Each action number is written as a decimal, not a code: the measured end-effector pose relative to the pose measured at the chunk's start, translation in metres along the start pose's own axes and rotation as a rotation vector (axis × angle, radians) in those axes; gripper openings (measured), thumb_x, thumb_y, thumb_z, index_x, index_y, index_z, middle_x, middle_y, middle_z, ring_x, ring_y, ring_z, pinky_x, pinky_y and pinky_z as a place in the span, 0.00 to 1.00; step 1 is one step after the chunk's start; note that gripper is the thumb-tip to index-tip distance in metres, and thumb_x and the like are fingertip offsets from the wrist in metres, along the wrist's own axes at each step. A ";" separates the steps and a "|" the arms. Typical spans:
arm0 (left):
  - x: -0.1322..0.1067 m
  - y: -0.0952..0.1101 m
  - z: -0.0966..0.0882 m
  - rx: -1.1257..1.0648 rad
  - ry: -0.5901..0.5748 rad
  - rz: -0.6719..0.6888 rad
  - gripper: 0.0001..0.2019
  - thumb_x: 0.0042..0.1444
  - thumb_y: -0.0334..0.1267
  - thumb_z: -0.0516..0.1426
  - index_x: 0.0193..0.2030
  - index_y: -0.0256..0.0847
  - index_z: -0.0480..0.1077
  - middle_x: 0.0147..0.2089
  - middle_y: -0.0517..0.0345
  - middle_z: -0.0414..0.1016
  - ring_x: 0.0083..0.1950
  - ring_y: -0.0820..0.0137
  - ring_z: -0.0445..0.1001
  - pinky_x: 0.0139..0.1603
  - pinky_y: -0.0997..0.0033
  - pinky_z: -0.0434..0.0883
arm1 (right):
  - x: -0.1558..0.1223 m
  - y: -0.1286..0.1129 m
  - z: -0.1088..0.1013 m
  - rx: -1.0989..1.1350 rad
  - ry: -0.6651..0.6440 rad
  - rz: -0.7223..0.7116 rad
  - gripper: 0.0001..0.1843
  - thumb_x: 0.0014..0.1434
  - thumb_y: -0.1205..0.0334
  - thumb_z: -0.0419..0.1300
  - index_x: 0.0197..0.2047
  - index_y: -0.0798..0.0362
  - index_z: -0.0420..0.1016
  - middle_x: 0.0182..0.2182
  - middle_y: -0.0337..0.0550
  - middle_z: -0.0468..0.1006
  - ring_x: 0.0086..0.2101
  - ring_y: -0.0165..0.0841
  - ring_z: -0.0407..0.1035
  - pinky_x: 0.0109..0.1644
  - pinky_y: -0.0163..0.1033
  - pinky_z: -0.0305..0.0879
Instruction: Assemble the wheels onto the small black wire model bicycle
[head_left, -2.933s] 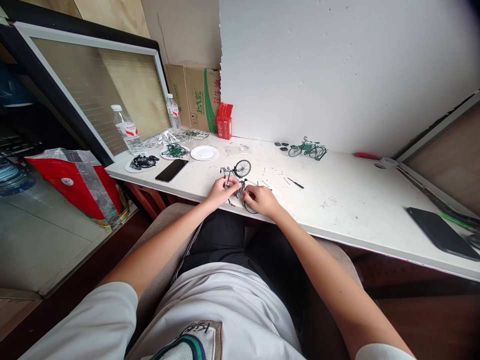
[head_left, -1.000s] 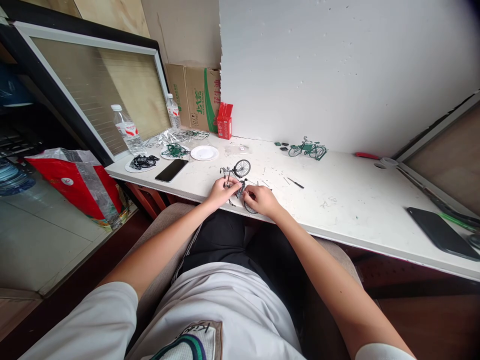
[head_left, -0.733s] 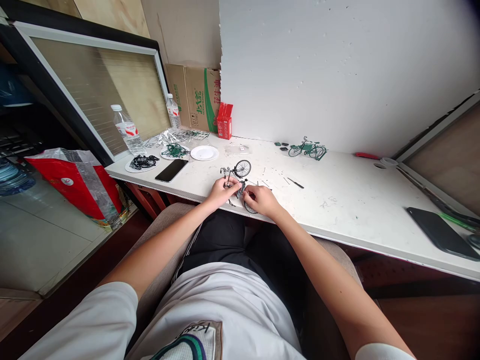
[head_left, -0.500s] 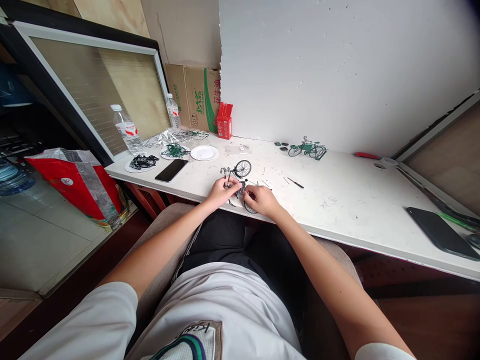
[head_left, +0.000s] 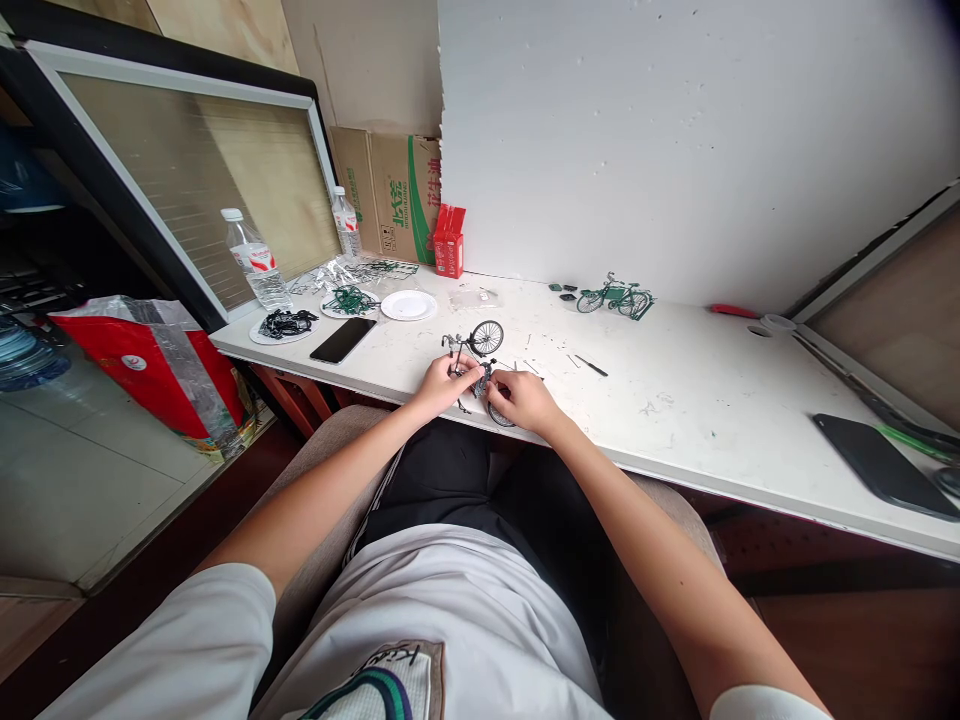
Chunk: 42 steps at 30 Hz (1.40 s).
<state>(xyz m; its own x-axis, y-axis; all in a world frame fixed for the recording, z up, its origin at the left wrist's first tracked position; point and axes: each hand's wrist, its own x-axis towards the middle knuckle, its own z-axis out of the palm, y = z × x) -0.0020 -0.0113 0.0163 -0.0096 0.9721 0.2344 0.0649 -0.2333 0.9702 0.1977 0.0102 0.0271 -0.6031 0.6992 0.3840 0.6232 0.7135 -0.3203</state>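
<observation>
A black model bicycle [head_left: 487,338] is held over the front edge of the white table, with one spoked wheel pointing away from me and the other close to my body. My left hand [head_left: 450,384] pinches its frame near the middle from the left. From the right, my right hand [head_left: 519,397] has thumb and fingers closed at the frame beside the near wheel. That wheel is partly covered by my right fingers. Whether a small part sits between those fingertips is hidden.
A green model bicycle [head_left: 615,296] stands at the back. Plates with black parts [head_left: 285,324] and green parts [head_left: 351,300], a bare plate [head_left: 409,306] and a phone [head_left: 343,341] lie left. A thin dark tool [head_left: 592,366] lies right of my hands; a black device [head_left: 885,462] is far right.
Almost nothing differs. The black model bicycle and both hands stay in place, with at most a tiny shift of the far wheel.
</observation>
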 end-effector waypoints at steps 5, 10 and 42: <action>0.000 0.001 0.000 -0.001 0.003 -0.007 0.18 0.55 0.49 0.68 0.41 0.36 0.75 0.39 0.52 0.79 0.35 0.69 0.76 0.35 0.71 0.76 | 0.000 0.000 0.000 -0.005 -0.006 0.003 0.15 0.70 0.56 0.52 0.35 0.52 0.75 0.25 0.41 0.76 0.25 0.32 0.64 0.33 0.37 0.51; 0.000 0.002 0.000 -0.003 0.002 -0.007 0.18 0.55 0.49 0.68 0.41 0.36 0.76 0.39 0.52 0.79 0.35 0.70 0.76 0.36 0.70 0.75 | 0.000 -0.001 -0.002 0.003 -0.009 0.003 0.15 0.70 0.56 0.52 0.35 0.52 0.76 0.25 0.41 0.77 0.25 0.33 0.64 0.34 0.37 0.51; 0.000 0.005 -0.001 -0.014 -0.004 -0.018 0.19 0.53 0.51 0.69 0.41 0.36 0.76 0.38 0.52 0.80 0.34 0.69 0.77 0.36 0.70 0.75 | 0.000 0.000 -0.001 0.003 -0.018 0.005 0.15 0.70 0.56 0.52 0.36 0.52 0.76 0.26 0.42 0.77 0.26 0.33 0.66 0.34 0.37 0.52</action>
<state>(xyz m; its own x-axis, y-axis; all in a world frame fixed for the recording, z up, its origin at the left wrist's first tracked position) -0.0025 -0.0122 0.0208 -0.0063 0.9762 0.2170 0.0513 -0.2164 0.9750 0.1983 0.0098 0.0279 -0.6088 0.7037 0.3662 0.6249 0.7098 -0.3250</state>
